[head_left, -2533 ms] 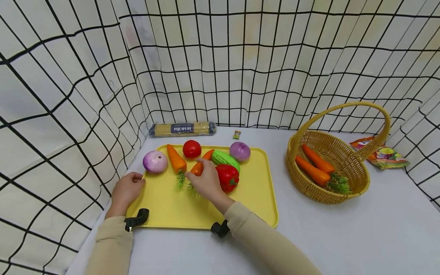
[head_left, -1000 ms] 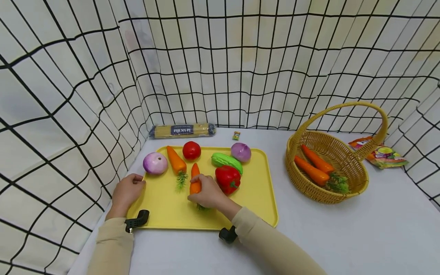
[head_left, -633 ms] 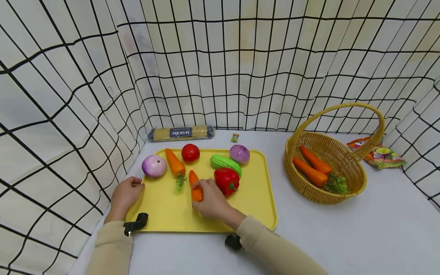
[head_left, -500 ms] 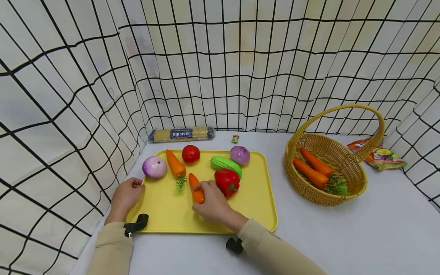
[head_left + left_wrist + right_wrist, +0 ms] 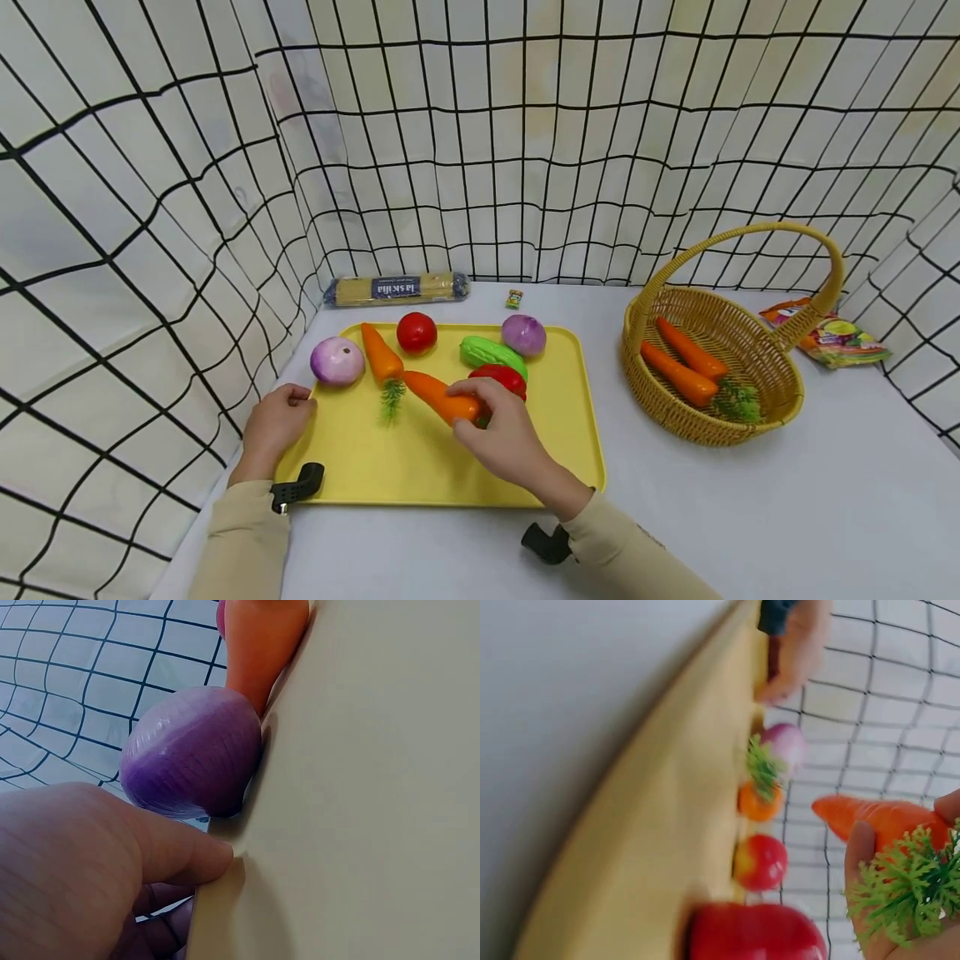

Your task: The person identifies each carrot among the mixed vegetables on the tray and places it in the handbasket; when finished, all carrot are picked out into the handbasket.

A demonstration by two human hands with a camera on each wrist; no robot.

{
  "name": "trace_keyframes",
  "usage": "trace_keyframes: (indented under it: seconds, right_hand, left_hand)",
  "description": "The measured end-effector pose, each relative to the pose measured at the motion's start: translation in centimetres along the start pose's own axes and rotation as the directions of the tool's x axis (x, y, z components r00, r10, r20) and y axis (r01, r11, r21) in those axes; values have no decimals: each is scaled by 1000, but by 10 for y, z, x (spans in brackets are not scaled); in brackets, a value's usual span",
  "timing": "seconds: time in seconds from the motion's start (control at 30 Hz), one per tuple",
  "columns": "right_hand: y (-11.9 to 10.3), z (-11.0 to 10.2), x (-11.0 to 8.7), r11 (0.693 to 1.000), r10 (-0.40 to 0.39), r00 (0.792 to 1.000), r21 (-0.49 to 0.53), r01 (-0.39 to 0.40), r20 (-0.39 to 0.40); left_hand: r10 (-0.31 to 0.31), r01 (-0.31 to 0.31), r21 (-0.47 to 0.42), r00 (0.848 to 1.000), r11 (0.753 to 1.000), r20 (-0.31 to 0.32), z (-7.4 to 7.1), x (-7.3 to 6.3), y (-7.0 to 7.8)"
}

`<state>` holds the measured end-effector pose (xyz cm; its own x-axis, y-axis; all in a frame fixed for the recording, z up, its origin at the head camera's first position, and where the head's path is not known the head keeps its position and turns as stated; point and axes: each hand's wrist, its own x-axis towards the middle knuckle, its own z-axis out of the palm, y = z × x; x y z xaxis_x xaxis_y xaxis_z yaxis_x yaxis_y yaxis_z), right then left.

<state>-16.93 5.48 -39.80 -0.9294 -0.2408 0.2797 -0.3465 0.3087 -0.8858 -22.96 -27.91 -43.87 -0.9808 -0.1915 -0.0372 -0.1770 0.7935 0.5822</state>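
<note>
Four tapering orange carrots are showing: held carrot [image 5: 441, 398], tray carrot [image 5: 382, 355], far basket carrot [image 5: 690, 347], near basket carrot [image 5: 678, 375]. Two round purple onions are sitting out: paler onion [image 5: 337, 361], darker onion [image 5: 523, 335]. Singles showing: round red tomato [image 5: 417, 332], ridged green cucumber [image 5: 489, 352], glossy red bell pepper [image 5: 501, 377], rectangular yellow tray [image 5: 558, 450], tan wicker basket [image 5: 663, 412], clear-wrapped pasta pack [image 5: 396, 288], tiny green-yellow packet [image 5: 513, 299], multicoloured bag [image 5: 842, 342]. Also showing, two each: left bare hand [image 5: 276, 425], right bare hand [image 5: 508, 433], left black wrist camera [image 5: 302, 485], right black wrist camera [image 5: 546, 544], left beige sleeve [image 5: 243, 546], right beige sleeve [image 5: 641, 554].
</note>
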Motion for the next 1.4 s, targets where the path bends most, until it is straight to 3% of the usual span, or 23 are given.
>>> trace_keyframes:
  seconds: [0.27, 0.57, 0.77, 1.0, 1.4]
  right_hand:
    - [13, -48, -13, 997, -56, 994, 39, 60, -98]
    - [39, -89, -31, 973, -213, 973, 75, 219, -84]
    - [46, -110, -39, 969, -226, 962, 66, 238, -153]
    - [52, -138, -42, 956, -264, 926, 55, 289, -270]
    - [59, -188, -54, 959, -241, 863, 28, 282, -444]
  left_hand:
    - [-2, 2, -3, 1000, 1000, -2, 1, 0, -1]
    - [-14, 14, 3, 1000, 1000, 1, 1, 0, -1]
    - [-7, 7, 3, 1000, 1000, -6, 1, -1, 0]
    - [-6, 6, 3, 1000, 1000, -8, 0, -1, 2]
    - [6, -6, 9, 1000, 1000, 1, -1, -2, 2]
